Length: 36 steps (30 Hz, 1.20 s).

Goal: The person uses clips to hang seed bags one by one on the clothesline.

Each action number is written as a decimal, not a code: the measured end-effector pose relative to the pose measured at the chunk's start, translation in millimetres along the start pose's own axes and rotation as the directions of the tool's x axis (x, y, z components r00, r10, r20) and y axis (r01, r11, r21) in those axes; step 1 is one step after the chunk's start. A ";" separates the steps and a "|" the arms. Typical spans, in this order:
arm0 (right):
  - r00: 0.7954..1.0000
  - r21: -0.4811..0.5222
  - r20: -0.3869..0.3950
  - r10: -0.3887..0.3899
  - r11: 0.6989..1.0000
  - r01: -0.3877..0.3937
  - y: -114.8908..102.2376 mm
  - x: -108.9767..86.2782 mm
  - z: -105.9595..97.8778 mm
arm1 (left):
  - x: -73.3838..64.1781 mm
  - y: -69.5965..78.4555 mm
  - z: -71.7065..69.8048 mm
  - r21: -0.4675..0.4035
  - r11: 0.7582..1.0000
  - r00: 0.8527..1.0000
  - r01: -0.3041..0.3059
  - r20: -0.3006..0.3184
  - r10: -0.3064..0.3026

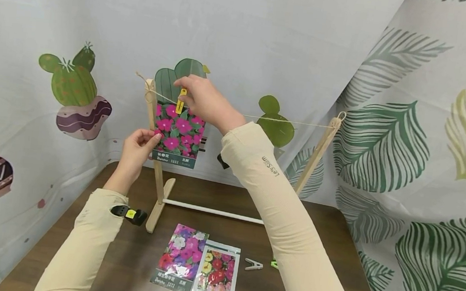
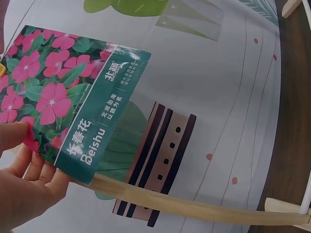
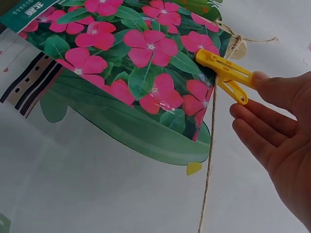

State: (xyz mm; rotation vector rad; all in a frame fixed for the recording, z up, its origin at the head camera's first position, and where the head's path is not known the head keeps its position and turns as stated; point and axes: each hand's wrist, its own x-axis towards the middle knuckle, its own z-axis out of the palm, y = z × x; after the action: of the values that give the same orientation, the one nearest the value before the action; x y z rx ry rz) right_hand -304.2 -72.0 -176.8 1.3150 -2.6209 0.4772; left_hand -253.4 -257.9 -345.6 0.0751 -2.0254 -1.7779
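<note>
A seed packet [image 1: 178, 133] with pink flowers hangs upright at the left part of a string [image 1: 290, 121]. My left hand [image 1: 137, 150] pinches its left edge between thumb and fingers, low down. At the packet's top edge sits a yellow clothespin [image 3: 228, 73], its tip over the packet and the string. My right hand [image 3: 284, 126] holds the clothespin's handle end, thumb on the upper arm and fingertips close by the lower arm. The clothespin's handles stand spread apart. The left wrist view shows the packet's green lower band [image 2: 104, 114] beside the left fingers.
The string runs between a left wooden post [image 1: 157, 175] and a right wooden post [image 1: 318, 156], joined low by a white bar [image 1: 214, 211]. On the brown table [image 1: 128, 266] lie a purple-flowered packet [image 1: 182, 257], a white-edged packet [image 1: 215, 275], a white clothespin [image 1: 253, 264] and a partly hidden green clothespin [image 1: 274, 264].
</note>
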 end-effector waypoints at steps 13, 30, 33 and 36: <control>0.999 0.009 -0.037 -0.030 0.999 0.031 4.0 -3.4 3.8 | -2.0 -7.0 -2.0 0.013 1.000 1.000 -0.009 0.003 0.009; 0.975 0.027 -0.171 -0.141 0.989 0.147 11.0 -27.7 -0.2 | -3.5 -11.2 -6.3 -0.111 0.994 0.999 -0.010 -0.044 0.005; 0.954 0.063 -0.241 -0.180 0.978 0.201 12.3 -38.1 -1.0 | -6.7 -13.0 -7.5 -0.107 0.994 0.998 0.007 -0.066 -0.014; 0.921 0.073 -0.327 -0.214 0.965 0.251 13.9 -51.3 -1.4 | -11.4 -14.0 -8.1 -0.076 0.997 0.995 0.014 -0.096 -0.022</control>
State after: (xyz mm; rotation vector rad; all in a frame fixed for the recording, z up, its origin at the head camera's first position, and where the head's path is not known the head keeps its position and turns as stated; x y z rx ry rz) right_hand -284.7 -25.4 -193.3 1.4261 -2.1726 0.7395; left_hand -243.7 -264.2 -361.7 0.1542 -1.8938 -1.8232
